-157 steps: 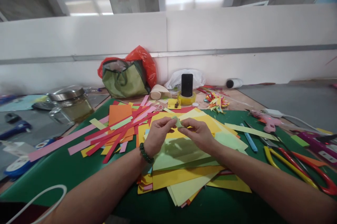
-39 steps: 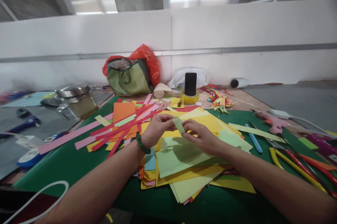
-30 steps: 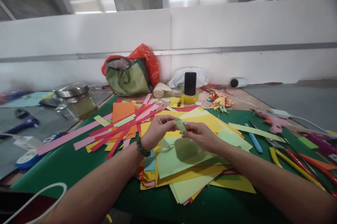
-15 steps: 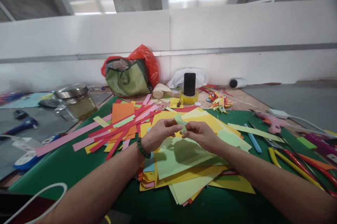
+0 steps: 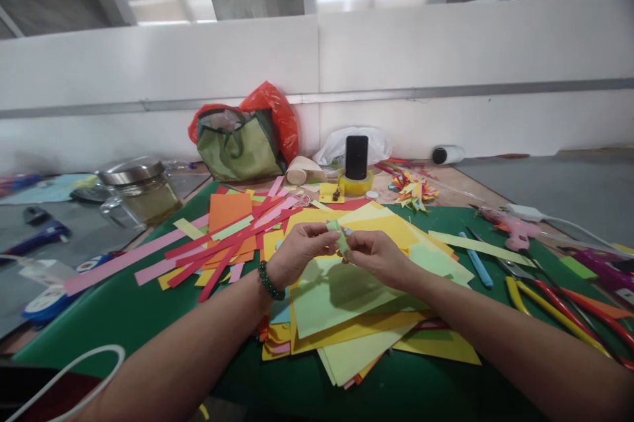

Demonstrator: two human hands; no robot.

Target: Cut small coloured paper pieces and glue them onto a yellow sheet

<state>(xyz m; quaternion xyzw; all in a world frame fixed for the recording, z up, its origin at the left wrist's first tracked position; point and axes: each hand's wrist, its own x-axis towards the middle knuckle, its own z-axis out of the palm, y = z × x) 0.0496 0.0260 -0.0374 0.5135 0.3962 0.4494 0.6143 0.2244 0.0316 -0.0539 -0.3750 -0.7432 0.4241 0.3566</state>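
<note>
Both hands meet above a pile of coloured paper sheets (image 5: 347, 316) on a green mat (image 5: 123, 316). My left hand (image 5: 297, 251), with a green bead bracelet at the wrist, and my right hand (image 5: 379, 255) each pinch an end of a small folded light green paper strip (image 5: 339, 236) held between them. Fingers of both hands are closed on the strip. A light green sheet (image 5: 337, 293) lies on top of the pile right under the hands.
Red, pink and orange paper strips (image 5: 218, 244) fan out left of the hands. Scissors (image 5: 559, 303), a blue pen (image 5: 475, 258) and a pink glue gun (image 5: 510, 227) lie right. Behind stand a glass jar (image 5: 139, 191), a green bag (image 5: 238, 144) and a phone (image 5: 356, 158) on a tape roll.
The hands stayed together over the pile, turning and working the small green strip between the fingertips; it now stands a little more upright. Nothing else on the table moved.
</note>
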